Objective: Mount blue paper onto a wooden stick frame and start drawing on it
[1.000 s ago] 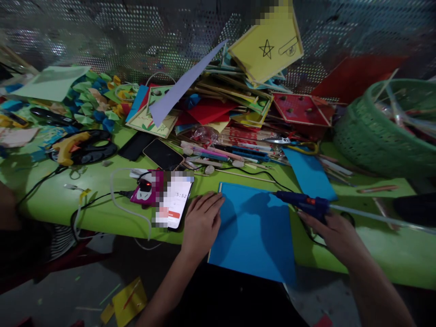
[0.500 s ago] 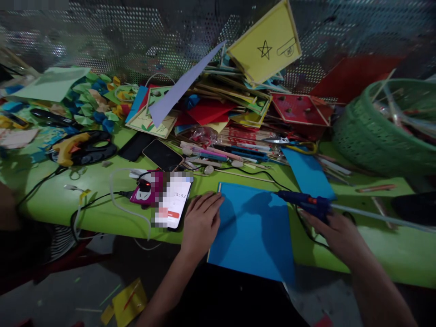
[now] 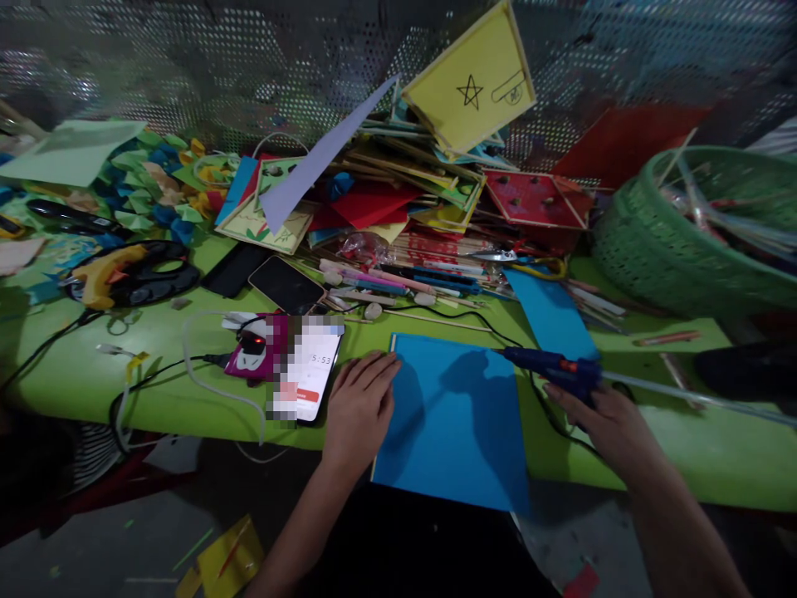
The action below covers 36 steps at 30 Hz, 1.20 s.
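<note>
A blue sheet of card [image 3: 445,440] lies at the table's front edge, partly overhanging it, with a thin pale stick along its left side. My left hand [image 3: 361,407] rests flat over that left edge, fingers stretched out. In my right hand [image 3: 607,423] is a blue hot glue gun [image 3: 554,365], gripped by its handle. Its nozzle points left, at the sheet's top right corner; whether it touches the card I cannot tell. A long translucent glue stick [image 3: 691,394] sticks out behind the gun. Shadows of the gun and hand fall across the card.
Beside my left hand lie a lit phone [image 3: 311,374] and a magenta power socket [image 3: 256,353] with cables. Framed cards [image 3: 470,83], sticks and pens [image 3: 398,278] are heaped behind. A green basket [image 3: 647,237] stands at right. The gun's black cord [image 3: 548,419] crosses the table.
The whole view has shifted slightly, so things appear a little farther left. My left hand stays on the card's edge, and the glue gun stays near its top right corner.
</note>
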Available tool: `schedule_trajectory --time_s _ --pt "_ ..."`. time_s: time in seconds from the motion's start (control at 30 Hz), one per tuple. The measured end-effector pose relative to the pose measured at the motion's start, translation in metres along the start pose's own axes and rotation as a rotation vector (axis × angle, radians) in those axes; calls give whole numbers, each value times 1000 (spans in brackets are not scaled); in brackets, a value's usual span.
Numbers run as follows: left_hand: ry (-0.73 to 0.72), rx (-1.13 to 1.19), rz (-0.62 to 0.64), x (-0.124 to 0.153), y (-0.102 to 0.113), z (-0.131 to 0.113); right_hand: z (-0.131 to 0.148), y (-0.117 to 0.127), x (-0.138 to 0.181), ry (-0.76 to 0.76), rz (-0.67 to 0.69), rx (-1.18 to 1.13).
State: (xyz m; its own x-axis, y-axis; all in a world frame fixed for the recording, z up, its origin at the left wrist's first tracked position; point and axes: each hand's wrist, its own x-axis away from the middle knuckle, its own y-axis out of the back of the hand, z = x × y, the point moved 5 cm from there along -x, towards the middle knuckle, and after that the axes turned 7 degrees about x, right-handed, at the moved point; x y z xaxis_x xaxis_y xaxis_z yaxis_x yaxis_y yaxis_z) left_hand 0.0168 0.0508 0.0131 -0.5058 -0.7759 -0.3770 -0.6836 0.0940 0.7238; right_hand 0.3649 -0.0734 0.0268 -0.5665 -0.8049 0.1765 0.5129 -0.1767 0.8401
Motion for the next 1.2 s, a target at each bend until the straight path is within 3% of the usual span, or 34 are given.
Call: schedule_trajectory --time_s 0.2,0.6,1.2 --pt "2 -2 19 -1 1 0 -12 -4 -3 -39 95 6" --pt "-19 7 1 -2 2 -2 5 2 3 -2 -39 52" --pt "-8 10 5 -2 2 -1 4 -6 2 -15 89 55"
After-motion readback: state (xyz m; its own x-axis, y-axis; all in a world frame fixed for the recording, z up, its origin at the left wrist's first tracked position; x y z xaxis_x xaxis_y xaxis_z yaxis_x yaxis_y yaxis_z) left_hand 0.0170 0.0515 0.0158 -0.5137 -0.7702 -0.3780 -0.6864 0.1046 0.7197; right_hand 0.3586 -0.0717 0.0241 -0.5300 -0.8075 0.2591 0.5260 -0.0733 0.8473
